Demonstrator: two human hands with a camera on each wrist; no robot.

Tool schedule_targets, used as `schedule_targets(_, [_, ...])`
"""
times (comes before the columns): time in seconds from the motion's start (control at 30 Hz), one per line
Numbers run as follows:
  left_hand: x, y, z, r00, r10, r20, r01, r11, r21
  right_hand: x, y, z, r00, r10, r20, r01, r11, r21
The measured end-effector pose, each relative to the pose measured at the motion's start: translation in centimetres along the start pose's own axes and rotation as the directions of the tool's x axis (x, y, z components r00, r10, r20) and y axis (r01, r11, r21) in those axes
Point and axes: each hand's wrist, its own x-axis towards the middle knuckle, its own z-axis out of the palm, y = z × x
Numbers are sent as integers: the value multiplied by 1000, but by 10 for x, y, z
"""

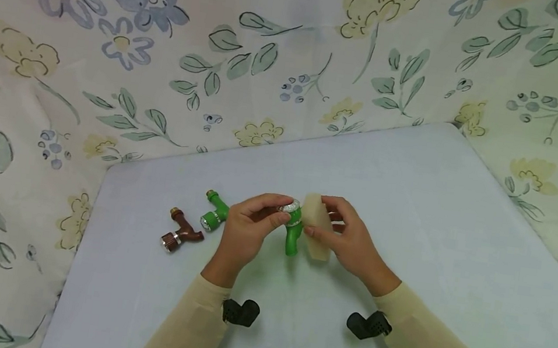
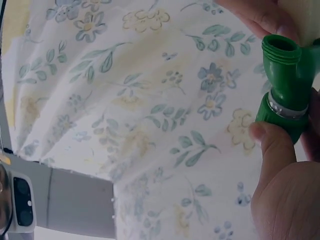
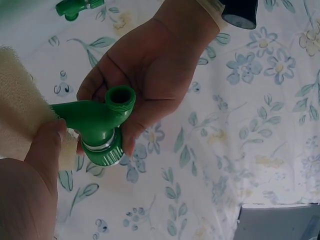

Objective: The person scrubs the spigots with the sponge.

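Observation:
My left hand pinches a green plastic tap by its silver-ringed knob. The tap's spout hangs downward in the head view; its threaded open end faces the left wrist camera. In my right hand is a pale yellow sponge, gripped between thumb and fingers. The right wrist view shows the sponge against one end of the green tap, with the right thumb close by. Some of the fingers behind the tap and sponge are hidden.
Left of my hands, a brown tap and a second green tap lie on the white tabletop. The second one is partly covered by my left hand. A floral cloth hangs behind the table.

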Motion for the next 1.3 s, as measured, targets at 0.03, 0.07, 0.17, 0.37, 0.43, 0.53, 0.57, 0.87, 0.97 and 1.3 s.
schedule_targets(0.03, [0,0,0,1000,-1,-1,1,1000,-1,0,0,0,1000,8,-2,-8,1000,1])
schedule_targets(0.07, [0,0,1,1000,0,-4,0,1000,3,0,1,0,1000,16,3,-16,1000,8])
schedule_targets(0.17, [0,-1,1,1000,-2,-13,2,1000,7,-1,0,0,999,22,33,-23,999,29])
schedule_targets(0.37, [0,-3,1,1000,2,-16,-2,1000,3,-3,-1,0,996,9,86,-16,996,83])
schedule_targets(0.43, [0,-4,1,1000,4,-19,-4,1000,6,-3,0,1,995,-5,104,-6,995,102])
schedule_targets(0.53, [1,-7,1,999,9,-33,-8,1000,6,-4,0,3,992,-27,121,13,992,122])
schedule_targets(0.57, [1,-7,1,999,11,-39,-11,1000,6,-5,-1,4,992,-35,123,19,992,127])
schedule_targets(0.87, [2,-9,2,996,62,-62,-63,998,-13,-8,-9,8,988,-85,131,68,988,136])
schedule_targets(0.97, [2,-9,2,996,66,-55,-67,997,-25,-8,-10,8,989,-85,123,70,990,121])
schedule_targets(1.3, [0,-2,0,999,12,-40,-12,1000,-3,-4,-6,6,992,-67,110,54,992,113])
